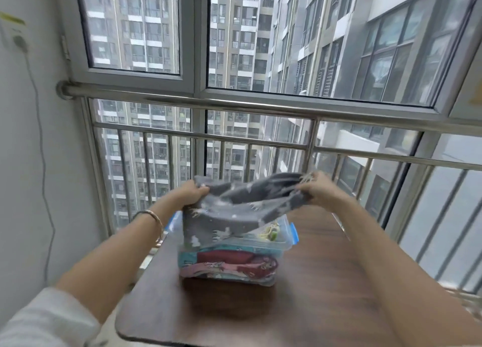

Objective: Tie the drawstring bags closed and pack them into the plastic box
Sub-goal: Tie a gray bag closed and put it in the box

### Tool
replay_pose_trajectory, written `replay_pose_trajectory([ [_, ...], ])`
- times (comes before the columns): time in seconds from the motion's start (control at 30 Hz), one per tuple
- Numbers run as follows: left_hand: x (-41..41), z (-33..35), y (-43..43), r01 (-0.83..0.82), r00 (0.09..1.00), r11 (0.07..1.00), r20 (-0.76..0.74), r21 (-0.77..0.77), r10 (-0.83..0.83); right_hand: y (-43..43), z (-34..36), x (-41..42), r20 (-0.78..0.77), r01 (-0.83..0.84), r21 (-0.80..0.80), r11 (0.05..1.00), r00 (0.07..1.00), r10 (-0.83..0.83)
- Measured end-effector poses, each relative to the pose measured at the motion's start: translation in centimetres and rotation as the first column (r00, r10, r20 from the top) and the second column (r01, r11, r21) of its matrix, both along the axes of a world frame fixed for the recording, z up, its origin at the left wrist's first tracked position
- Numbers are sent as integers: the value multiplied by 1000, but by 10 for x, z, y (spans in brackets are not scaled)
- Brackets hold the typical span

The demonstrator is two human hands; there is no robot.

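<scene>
A grey drawstring bag [229,211] with a pale print hangs stretched above a clear plastic box [229,265] with blue latches. My left hand [191,192] grips the bag's left top edge. On the opposite side my right hand [317,190] grips the right top edge where the pale drawstring shows. The bag's lower part drapes over the box's near left rim. Inside the box lies a teal and red printed bag [234,264], and a small light bag with a yellow-green print [270,233] sits near its top right.
The box stands on a small dark wooden table [260,312] with rounded corners. A steel railing [234,138] and tall windows lie right behind it. A white wall with a hanging cable [43,151] is on the left.
</scene>
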State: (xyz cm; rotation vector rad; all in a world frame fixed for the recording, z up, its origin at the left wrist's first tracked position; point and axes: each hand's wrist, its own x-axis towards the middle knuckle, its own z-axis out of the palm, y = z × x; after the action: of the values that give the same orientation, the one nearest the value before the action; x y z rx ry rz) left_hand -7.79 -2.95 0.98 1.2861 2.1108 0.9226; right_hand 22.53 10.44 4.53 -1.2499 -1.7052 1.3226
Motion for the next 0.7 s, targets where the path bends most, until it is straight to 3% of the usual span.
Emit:
replay_pose_trajectory([
  [0.07,-2,1,1,57,926,986,-361,-158,-111,-12,-19,-5,191,-96,3,995,977,94],
  [0.1,2,1,2,69,879,982,-454,-178,-144,-16,-28,-10,266,-141,42,989,956,125],
  [0.27,4,-25,18,9,798,999,-601,-42,-32,-26,-51,-29,644,-360,334,871,762,68],
  [0.37,3,-29,20,73,563,997,-825,-13,-52,-37,-46,-34,787,-525,386,758,617,27],
  [0.4,4,-25,16,145,522,987,-842,-69,-135,-42,-44,-35,833,-584,371,722,553,19],
  [0.5,0,-6,4,324,582,857,-630,-400,-514,-49,-40,-46,931,-709,220,670,358,74],
  [0.57,-1,-4,1,278,494,773,-606,-570,-624,-49,-40,-61,975,-759,106,642,208,85],
  [0.7,8,-27,2,203,221,806,-776,-557,-591,-47,-52,-89,997,-750,-71,658,-25,78],
])
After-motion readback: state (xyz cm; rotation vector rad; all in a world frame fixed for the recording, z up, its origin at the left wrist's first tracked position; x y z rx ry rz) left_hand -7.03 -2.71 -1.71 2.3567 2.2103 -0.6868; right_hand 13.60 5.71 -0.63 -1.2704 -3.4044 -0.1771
